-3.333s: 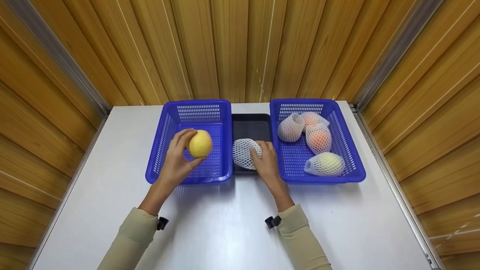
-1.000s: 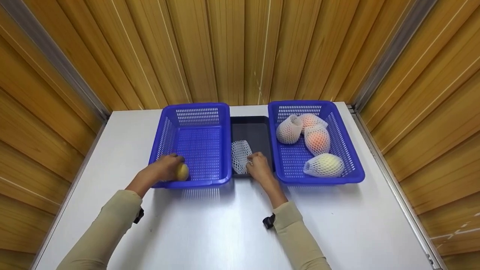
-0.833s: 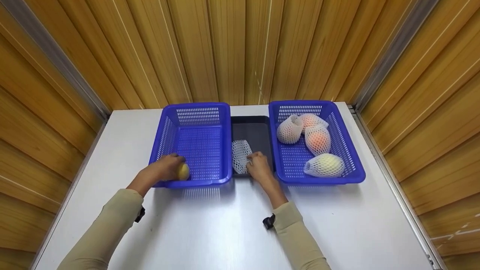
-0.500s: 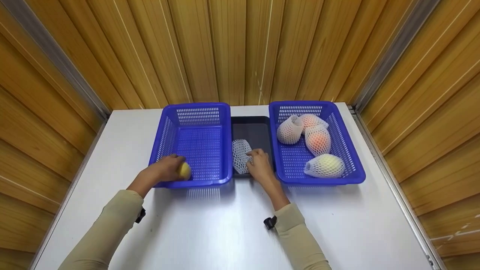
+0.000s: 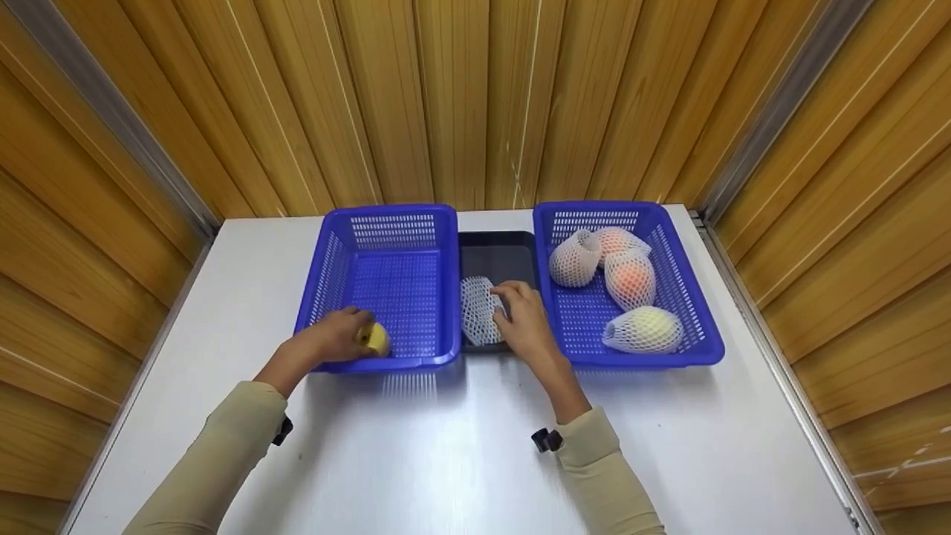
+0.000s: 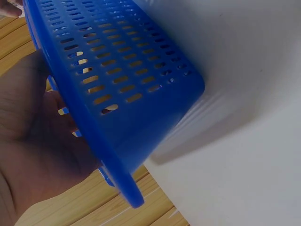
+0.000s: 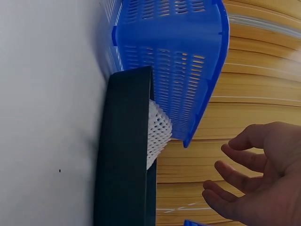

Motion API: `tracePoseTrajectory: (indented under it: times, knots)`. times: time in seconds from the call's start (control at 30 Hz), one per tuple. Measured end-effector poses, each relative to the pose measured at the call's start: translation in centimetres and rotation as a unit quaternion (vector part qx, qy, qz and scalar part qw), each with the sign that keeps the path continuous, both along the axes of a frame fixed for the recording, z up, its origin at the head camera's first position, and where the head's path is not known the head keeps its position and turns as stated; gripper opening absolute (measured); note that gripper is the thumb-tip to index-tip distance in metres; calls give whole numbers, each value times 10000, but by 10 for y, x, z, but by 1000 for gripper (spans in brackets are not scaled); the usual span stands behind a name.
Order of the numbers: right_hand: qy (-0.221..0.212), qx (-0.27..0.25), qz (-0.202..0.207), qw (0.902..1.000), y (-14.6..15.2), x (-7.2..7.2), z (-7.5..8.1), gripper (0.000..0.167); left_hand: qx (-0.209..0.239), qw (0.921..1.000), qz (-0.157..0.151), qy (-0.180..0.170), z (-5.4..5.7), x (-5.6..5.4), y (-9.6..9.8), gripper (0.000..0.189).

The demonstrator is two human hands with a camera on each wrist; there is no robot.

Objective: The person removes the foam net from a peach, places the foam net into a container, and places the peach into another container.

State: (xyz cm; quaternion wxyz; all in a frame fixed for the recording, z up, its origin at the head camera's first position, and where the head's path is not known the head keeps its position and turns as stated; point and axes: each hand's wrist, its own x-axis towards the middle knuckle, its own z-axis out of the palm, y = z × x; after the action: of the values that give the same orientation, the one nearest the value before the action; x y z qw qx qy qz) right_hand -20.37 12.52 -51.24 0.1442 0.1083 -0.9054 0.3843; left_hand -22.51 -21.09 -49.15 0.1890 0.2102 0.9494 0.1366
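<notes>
In the near left corner of the left blue basket (image 5: 438,363), my left hand (image 5: 338,336) grips a yellow apple (image 5: 378,339), its dark stem hollow partly showing. The basket wall hides the apple in the left wrist view. A white foam fruit net (image 5: 478,308) lies flattened in the black tray (image 5: 499,256) between the baskets. Over the tray's right side is my right hand (image 5: 529,323), overlapping the net's edge from the head. The right wrist view has its fingers (image 7: 233,176) loosely bent, apart from the net (image 7: 159,132), and holding nothing.
On the right stands another blue basket (image 5: 631,360) with several netted fruits, among them a pale yellow one (image 5: 645,330) and a reddish one (image 5: 631,279). All stand on a white table (image 5: 446,461). Wood-patterned walls (image 5: 446,104) close in the back and sides.
My left hand has lowered the apple into the left basket's near corner, lately shifting it slightly right. My right hand has let go of the foam net and lifted off it; the net now lies flat.
</notes>
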Motion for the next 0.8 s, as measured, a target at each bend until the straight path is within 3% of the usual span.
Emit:
tracePoseTrajectory:
  times: [0.17,0.33,0.57,0.8]
  knots:
    - [239,82,10,9997,4,5,7,28,9,9999,111,29,2,3,4,68]
    - [306,53,-10,9995,10,7,14,28,463,9974,-26,550,9,11,14,62]
    - [206,14,-73,9998,19,9,21,28,1200,9797,-423,1546,21,26,42,46]
    - [434,41,-93,9990,30,13,22,27,2075,9556,-450,2044,24,46,70,32]
